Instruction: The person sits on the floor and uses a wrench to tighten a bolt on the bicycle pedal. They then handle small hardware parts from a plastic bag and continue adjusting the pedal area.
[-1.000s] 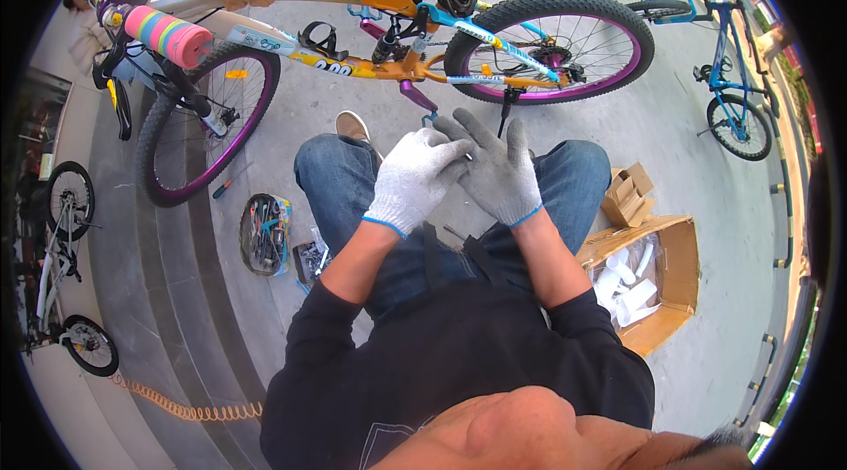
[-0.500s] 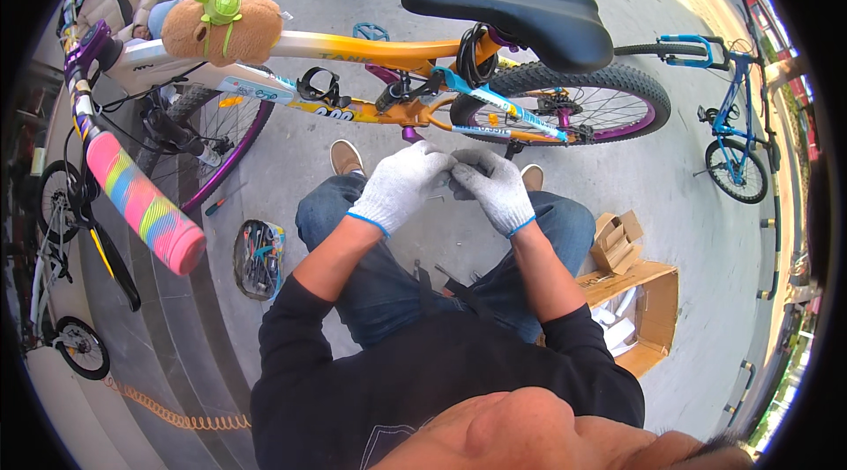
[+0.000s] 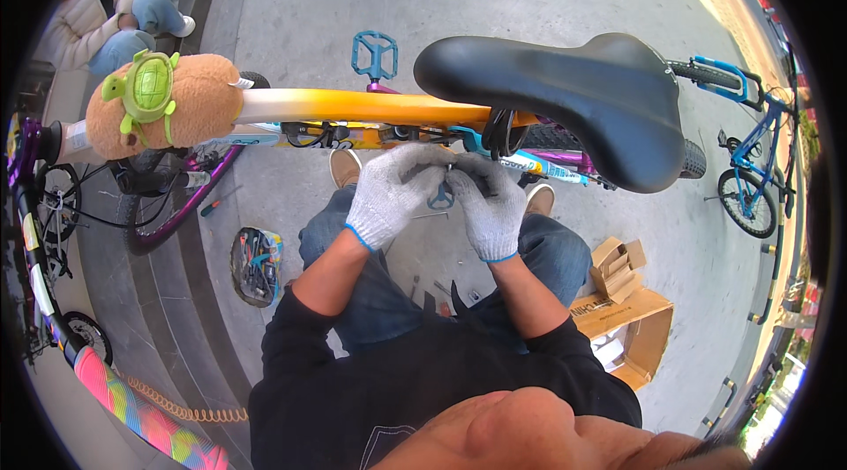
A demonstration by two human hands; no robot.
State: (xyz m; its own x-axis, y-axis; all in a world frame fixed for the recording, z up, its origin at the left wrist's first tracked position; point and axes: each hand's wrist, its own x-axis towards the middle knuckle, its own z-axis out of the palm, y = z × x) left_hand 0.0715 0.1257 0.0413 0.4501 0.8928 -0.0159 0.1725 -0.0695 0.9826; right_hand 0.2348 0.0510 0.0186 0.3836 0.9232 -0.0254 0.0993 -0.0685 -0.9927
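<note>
While the black seat (image 3: 547,86) of a yellow-and-white bike (image 3: 353,106) stands out in front of the person, both gloved hands meet just left of it and nearer the person. The left hand (image 3: 394,195) has its fingers together, curled in toward the other hand; whether they grip anything, I cannot tell. The right hand (image 3: 483,205) has its thumb and fingers pinched on a small piece (image 3: 450,167), pale and too tiny to identify, which sits between the two hands, to the left of the seat and on its near side. Both gloves are white knit with grey, dirty-looking fingers and blue cuffs.

Left of the seat, on its far side, a blue pedal (image 3: 374,55) sticks out. Well to the left of the seat, a brown plush toy (image 3: 210,112) with a green turtle (image 3: 150,86) sits on the bike. Nearer the person than the seat and well to its left, a pouch of tools (image 3: 254,267) lies on the ground. Straight toward the person from the seat stand a small open carton (image 3: 616,269) and a bigger cardboard box (image 3: 655,329). Right of the seat is a blue bicycle (image 3: 750,172).
</note>
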